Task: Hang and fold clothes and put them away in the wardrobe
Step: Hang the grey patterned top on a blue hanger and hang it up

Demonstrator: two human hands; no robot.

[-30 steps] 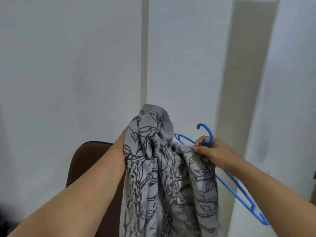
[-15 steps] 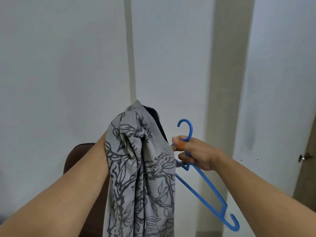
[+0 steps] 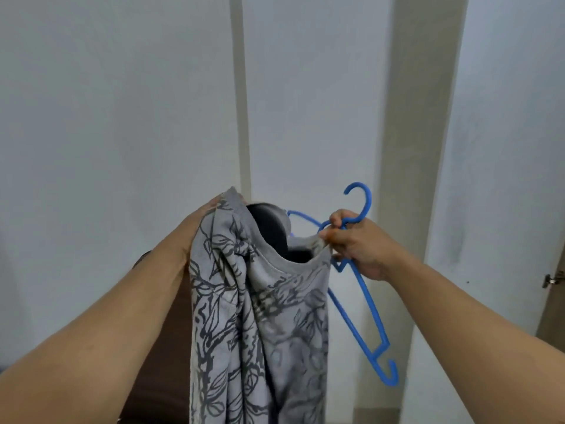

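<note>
A grey garment printed with dark leaf outlines hangs in front of me, its neck opening gaping at the top. My left hand holds the garment's upper left edge, mostly hidden behind the cloth. My right hand grips the blue plastic hanger just under its hook and also pinches the right side of the neckline. The hanger's left arm pokes into the neck opening; its right arm slants down to the lower right, outside the cloth.
White wardrobe panels with a vertical seam fill the background. A beige upright strip stands behind the hanger. A dark brown chair back shows between my forearms. A metal door handle sits at the right edge.
My right hand has risen and taken hold of the neckline together with the hanger. The neck opening has spread wide and the hanger's left arm has gone into it.
</note>
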